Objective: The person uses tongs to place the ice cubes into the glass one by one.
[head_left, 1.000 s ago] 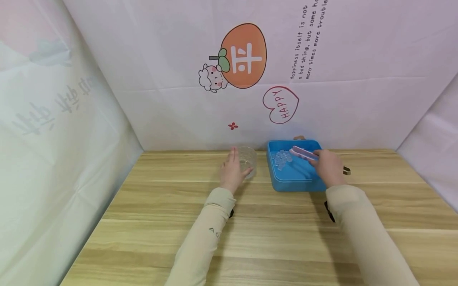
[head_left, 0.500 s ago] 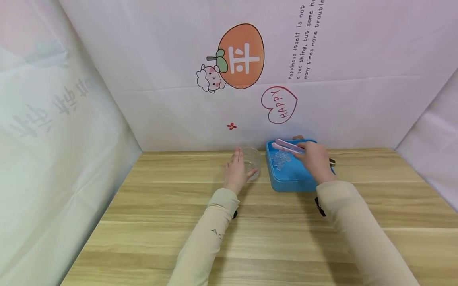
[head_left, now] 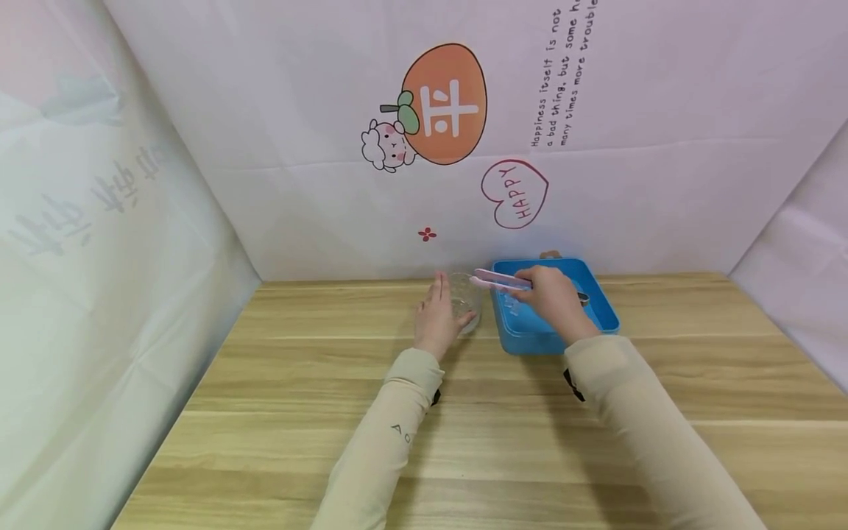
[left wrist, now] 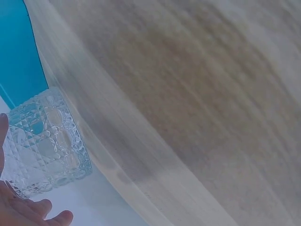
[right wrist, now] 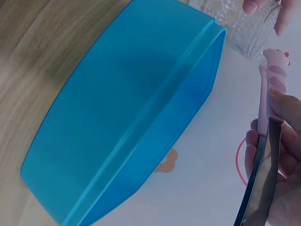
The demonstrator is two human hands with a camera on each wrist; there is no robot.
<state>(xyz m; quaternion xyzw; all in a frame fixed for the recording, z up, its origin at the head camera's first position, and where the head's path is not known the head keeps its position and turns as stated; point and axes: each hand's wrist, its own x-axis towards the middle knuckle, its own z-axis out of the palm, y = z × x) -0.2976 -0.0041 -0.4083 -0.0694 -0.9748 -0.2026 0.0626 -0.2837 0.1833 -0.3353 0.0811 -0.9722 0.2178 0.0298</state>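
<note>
A clear glass (head_left: 467,298) with a cut diamond pattern (left wrist: 47,141) stands near the back wall. My left hand (head_left: 433,320) holds it from the left, thumb in front and fingers along its side. Pink tongs (head_left: 498,280) with a steel handle (right wrist: 260,183) are gripped in my right hand (head_left: 558,298). Their paw-like tips (right wrist: 276,56) are close together at the glass's rim; I cannot tell whether anything is pinched between them. Below the tongs, several small clear cubes (head_left: 511,304) lie in a blue box (head_left: 539,344), partly hidden by my right hand.
The blue box stands just right of the glass, its side wall (right wrist: 117,84) tall in the right wrist view. A white printed cloth (head_left: 331,221) rises behind the wooden table (head_left: 331,331), with more cloth at left and right.
My right hand has carried the tongs left, from over the blue box to the glass's rim. My left hand and the glass have shifted slightly right.
</note>
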